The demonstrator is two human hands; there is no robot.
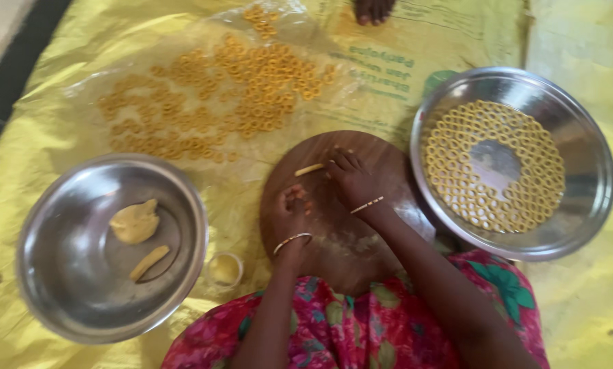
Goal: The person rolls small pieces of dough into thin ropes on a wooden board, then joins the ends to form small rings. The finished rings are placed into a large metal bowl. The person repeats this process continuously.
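The right hand [351,179] presses its flat, released fingers on a thin dough strip [310,169] lying on the round wooden board [388,171]. The left hand [291,208] rests curled on the board, holding nothing visible. Rolling probably goes best with light, even pressure, keeping the strip uniform like the rings [494,164] in the steel pan [586,205].

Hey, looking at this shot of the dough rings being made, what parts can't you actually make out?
- Left hand, head view: its curled fingers hide whatever it holds.
- Right hand: fingertips cover the end of the dough strip on the round wooden board.
- Foot at the top: cut off by the frame edge.
- Small cup: too blurred to tell its contents.
- Board's near edge: hidden by the floral clothing.
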